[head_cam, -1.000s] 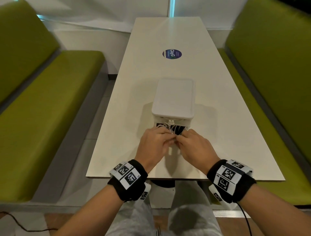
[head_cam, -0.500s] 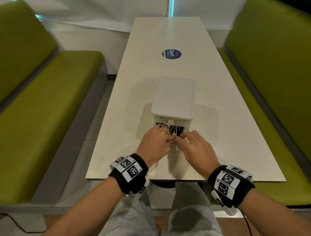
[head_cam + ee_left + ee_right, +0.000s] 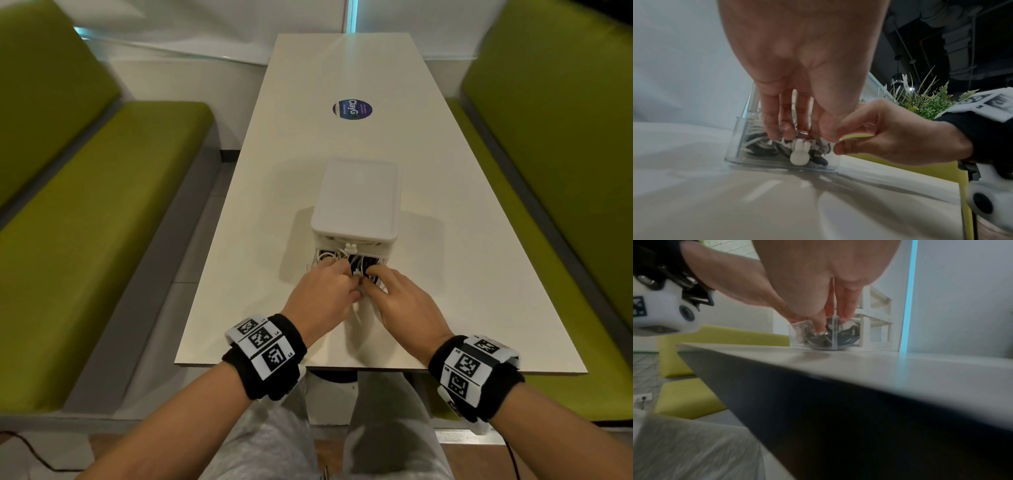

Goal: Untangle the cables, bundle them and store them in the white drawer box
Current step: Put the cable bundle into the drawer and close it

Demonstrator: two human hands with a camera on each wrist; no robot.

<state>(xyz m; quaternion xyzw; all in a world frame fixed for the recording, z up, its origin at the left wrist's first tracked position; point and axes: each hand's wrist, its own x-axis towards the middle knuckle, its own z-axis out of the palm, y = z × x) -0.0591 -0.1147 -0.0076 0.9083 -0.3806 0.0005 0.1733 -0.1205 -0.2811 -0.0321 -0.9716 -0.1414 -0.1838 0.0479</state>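
White drawer box (image 3: pixel 356 198) stands on the counter (image 3: pixel 479 240), centre line, near half. Its lowest drawer (image 3: pixel 735 142), clear-walled, is pulled out toward 6 o'clock and sits on the counter surface. A white rabbit-shaped knob (image 3: pixel 799 155) is on the drawer front.

Cables (image 3: pixel 337 255): black and white coils, inside the open drawer; some white loops ride up at its 12 o'clock end, under the box body.

Left hand (image 3: pixel 322 298): above the drawer's 9 o'clock half, fingers (image 3: pixel 769 125) pointing down into the cables, tips touching the coils. Grip: fingers extended and close together. Cannot tell whether any strand is pinched.

Right hand (image 3: pixel 407 308): at the drawer's 3 o'clock half, fingers (image 3: pixel 846 308) reaching down into the drawer onto the cables, thumb curled near the drawer rim. Grip state on a cable: cannot tell, view blurred.

Both hands meet over the drawer centre, knuckles just beside each other.

Round dark sticker (image 3: pixel 352 109) on the counter at 12 o'clock, well apart from the box. Green benches (image 3: pixel 85 222) flank the counter at 9 and 3 o'clock.
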